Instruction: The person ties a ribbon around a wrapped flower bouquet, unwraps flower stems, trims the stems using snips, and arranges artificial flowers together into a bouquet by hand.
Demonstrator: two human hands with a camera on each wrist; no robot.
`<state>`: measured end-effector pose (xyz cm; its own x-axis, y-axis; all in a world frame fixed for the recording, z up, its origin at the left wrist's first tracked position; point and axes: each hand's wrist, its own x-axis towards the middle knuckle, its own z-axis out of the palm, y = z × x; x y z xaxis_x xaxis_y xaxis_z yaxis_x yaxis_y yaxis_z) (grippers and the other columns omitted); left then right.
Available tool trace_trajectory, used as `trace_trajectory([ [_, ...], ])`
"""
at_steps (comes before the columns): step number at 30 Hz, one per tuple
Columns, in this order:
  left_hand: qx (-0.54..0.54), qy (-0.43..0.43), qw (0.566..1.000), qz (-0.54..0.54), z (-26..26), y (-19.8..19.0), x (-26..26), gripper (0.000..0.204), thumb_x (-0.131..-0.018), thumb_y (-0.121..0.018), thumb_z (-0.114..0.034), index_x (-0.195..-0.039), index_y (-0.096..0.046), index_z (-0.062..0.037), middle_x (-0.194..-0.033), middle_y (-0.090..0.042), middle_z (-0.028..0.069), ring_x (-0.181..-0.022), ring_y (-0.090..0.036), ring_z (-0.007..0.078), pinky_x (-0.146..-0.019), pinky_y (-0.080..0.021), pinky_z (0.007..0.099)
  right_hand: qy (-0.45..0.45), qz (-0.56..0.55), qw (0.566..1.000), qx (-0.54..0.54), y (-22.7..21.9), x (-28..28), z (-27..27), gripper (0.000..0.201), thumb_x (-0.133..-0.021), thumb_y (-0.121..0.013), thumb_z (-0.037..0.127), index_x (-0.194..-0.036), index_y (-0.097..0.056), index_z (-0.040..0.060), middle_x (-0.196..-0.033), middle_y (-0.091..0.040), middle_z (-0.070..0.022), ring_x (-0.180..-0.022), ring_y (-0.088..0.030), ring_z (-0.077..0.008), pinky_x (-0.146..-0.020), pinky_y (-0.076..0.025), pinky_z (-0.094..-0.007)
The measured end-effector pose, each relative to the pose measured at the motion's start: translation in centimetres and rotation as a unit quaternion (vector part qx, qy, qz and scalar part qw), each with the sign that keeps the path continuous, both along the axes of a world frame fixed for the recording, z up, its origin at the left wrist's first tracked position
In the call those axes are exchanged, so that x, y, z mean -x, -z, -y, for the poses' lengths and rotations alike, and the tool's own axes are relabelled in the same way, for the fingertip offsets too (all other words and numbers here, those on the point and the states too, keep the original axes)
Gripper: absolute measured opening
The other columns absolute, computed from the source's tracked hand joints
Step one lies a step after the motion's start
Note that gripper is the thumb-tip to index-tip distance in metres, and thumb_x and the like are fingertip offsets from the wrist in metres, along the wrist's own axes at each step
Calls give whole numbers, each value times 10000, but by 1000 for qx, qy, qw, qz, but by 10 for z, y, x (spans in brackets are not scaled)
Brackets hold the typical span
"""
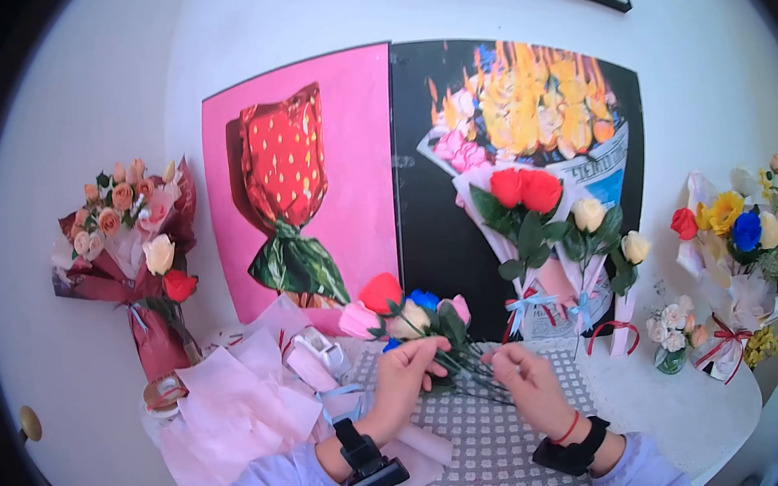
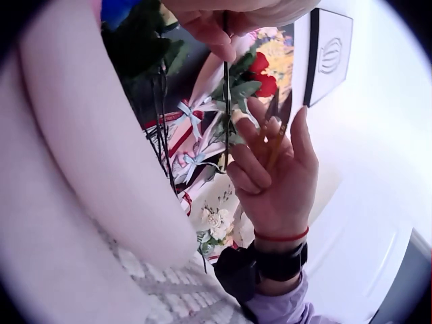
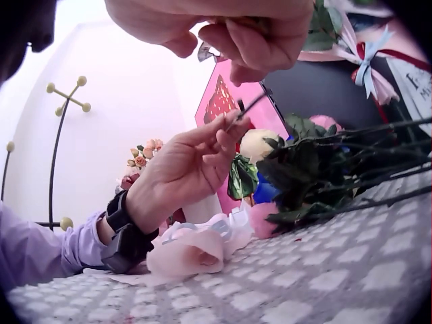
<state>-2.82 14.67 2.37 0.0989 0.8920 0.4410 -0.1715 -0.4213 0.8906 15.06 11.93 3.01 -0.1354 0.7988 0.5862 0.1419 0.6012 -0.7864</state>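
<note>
My left hand (image 1: 406,380) pinches a thin dark green flower stem (image 2: 227,88) between thumb and fingers; in the left wrist view the stem hangs straight down. Facing it, my right hand (image 1: 533,385) curls its fingers around small scissors (image 2: 275,145) with gold-coloured handles, the dark blades spread apart beside the stem. Right-hand fingertips come close to the stem's lower part. Under and behind the hands lies a bunch of artificial roses, among them a red rose (image 1: 380,292), a cream rose (image 3: 262,144) and a blue one (image 3: 264,187), their leafy stems stretching to the right.
Pink wrapping paper (image 1: 237,401) and a ribbon roll (image 1: 320,356) lie on the left of the checked cloth (image 1: 497,454). Wrapped bouquets stand at left (image 1: 124,245) and right (image 1: 742,252). Small wrapped roses (image 1: 527,191) lean against the poster (image 1: 431,194) behind.
</note>
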Motion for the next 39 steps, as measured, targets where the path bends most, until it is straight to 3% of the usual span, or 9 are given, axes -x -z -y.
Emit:
trace_trajectory([
  [2,34,-18,998,54,-7,2,8,258,-888,-501,-214,-986,-613,-3,-901,-620,38,-610,-545,38,-444,-364,152,37,104,994,15,-13,-8,6,294,-887,-490,277,-878,-574,-5,-577,-497,-13,-531,-439,-78,-477,-354,-258],
  [3,53,-20,997,42,-10,4,14,249,-882,-514,-200,-985,-610,5,-894,-621,40,-615,-548,38,-452,-375,152,3,118,991,70,-19,-9,11,304,-906,-454,275,-841,-590,11,-575,-440,30,-550,-390,-41,-496,-314,-216],
  [8,51,-42,994,86,-1,-3,10,211,-867,-531,-144,-984,-607,14,-878,-626,46,-635,-573,58,-496,-425,166,-3,214,971,106,-5,-7,5,310,-894,-479,273,-803,-600,3,-536,-435,20,-494,-388,-59,-450,-317,-235],
  [10,31,-49,997,46,0,-4,10,191,-859,-533,-108,-986,-606,15,-875,-629,43,-644,-579,66,-516,-443,176,45,250,964,77,-2,-4,6,338,-865,-513,305,-762,-577,-10,-492,-460,-94,-439,-441,-155,-439,-335,-316],
  [14,8,-54,998,30,1,-3,9,176,-853,-533,-83,-985,-609,5,-866,-630,39,-652,-582,65,-525,-450,178,62,252,963,72,-4,-1,9,330,-855,-524,305,-761,-582,-5,-496,-489,-123,-428,-466,-209,-438,-341,-336],
  [19,-42,-53,996,53,2,-2,7,155,-856,-549,-143,-956,-633,-59,-704,-623,15,-550,-526,26,-457,-376,141,90,256,960,63,-7,4,13,328,-857,-514,306,-773,-586,-3,-512,-510,-140,-450,-511,-261,-442,-353,-351],
  [32,-63,-55,996,18,6,-2,7,152,-848,-552,-118,-962,-633,-58,-823,-647,13,-630,-556,29,-478,-379,147,97,232,967,34,1,2,9,317,-861,-503,289,-765,-573,-4,-530,-521,-157,-482,-535,-295,-460,-374,-365],
  [34,-71,-49,996,15,6,-3,7,169,-842,-546,-75,-982,-625,-24,-869,-643,22,-705,-592,61,-587,-446,173,100,241,965,38,0,2,9,312,-861,-503,284,-766,-573,-5,-534,-523,-159,-487,-536,-301,-464,-377,-367],
  [39,-97,-70,993,-11,3,1,7,156,-839,-556,-82,-966,-637,-42,-866,-646,4,-693,-547,19,-542,-392,157,101,242,964,39,0,2,9,312,-860,-503,280,-757,-571,-7,-534,-521,-162,-487,-536,-302,-464,-377,-366],
])
